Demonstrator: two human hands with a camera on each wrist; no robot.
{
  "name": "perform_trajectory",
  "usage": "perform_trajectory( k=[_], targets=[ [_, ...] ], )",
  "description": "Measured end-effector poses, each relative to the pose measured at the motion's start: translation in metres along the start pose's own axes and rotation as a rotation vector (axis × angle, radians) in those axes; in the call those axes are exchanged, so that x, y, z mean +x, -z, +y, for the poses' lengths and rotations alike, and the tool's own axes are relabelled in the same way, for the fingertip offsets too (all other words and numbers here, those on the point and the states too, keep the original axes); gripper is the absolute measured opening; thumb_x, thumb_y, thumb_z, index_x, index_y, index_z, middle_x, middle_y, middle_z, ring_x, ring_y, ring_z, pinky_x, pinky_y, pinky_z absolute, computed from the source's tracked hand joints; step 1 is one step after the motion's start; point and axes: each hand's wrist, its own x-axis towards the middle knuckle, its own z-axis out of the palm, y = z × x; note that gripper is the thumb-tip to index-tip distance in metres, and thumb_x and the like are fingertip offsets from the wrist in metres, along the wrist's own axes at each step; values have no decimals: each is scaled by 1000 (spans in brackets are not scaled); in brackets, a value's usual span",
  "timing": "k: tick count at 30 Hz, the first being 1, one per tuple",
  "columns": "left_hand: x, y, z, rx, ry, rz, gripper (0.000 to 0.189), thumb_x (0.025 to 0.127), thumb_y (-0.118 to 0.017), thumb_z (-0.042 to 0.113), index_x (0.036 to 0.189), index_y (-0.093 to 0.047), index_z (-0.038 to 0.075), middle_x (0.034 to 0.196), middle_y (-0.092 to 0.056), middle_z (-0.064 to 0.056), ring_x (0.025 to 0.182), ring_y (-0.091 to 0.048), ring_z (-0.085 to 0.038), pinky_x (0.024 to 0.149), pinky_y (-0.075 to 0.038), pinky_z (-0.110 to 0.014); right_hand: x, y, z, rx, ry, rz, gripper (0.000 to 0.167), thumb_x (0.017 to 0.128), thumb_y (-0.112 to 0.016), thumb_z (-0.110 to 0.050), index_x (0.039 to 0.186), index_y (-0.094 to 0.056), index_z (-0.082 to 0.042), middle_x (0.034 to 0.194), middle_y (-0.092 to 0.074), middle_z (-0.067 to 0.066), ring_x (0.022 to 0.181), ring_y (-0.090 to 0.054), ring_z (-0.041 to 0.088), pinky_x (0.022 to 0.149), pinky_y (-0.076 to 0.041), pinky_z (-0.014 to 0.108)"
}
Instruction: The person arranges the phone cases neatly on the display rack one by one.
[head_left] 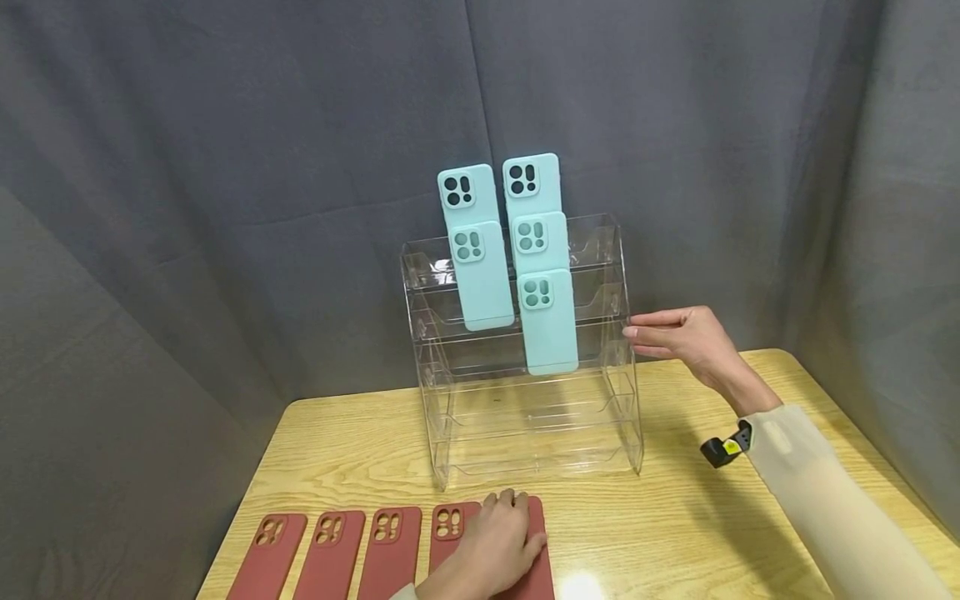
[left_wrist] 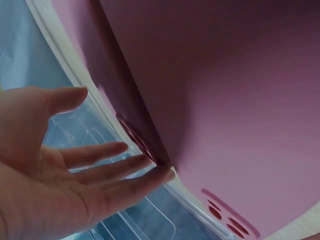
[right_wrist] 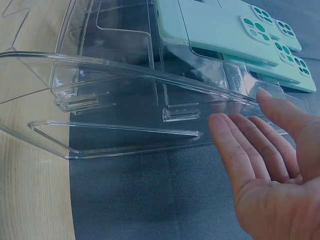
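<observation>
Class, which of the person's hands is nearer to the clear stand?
The right hand: its fingertips are at the right side edge of the clear stand. The left hand is in front of it, over the red phone cases.

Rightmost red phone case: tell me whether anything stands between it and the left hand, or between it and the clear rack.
Nothing visible does: the left hand lies partly over the rightmost red phone case, and only wooden tabletop shows between that case and the clear rack.
</observation>
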Motion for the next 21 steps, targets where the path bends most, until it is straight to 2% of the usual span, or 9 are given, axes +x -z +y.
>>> perform_trajectory(
  k=[3,8,16,21],
  targets=[
    [1,-1,4,82,-3,-14,58,101,-67,50,131,-68,0,122,-73,-19,113,-72,-38,89,-67,-44,0,0,-1,-13,2,3,61,96,-80,-29,140,-62,9,106,-77,-16,96,-80,11,91,-66,30],
    [2,-5,9,144,30,-43,66,100,-65,56,134,-65,0,125,-71,-20,115,-70,-44,80,-68,-45,-1,0,-2,-45,-2,8,60,95,-80,-31,139,-63,7,111,-78,-11,97,-80,13,91,-66,29],
    [2,-7,12,173,68,-50,72,99,-66,59,139,-63,-1,132,-70,-20,120,-70,-45,86,-67,-51,0,-1,-2,-79,-6,9,61,95,-80,-34,140,-64,5,124,-78,4,103,-80,17,89,-66,26],
    [3,-7,14,198,90,-69,74,98,-64,61,142,-62,1,135,-69,-18,122,-69,-42,85,-68,-49,0,0,-2,-76,-8,8,62,95,-80,-34,140,-63,5,124,-78,4,103,-80,17,92,-66,29]
  ],
)
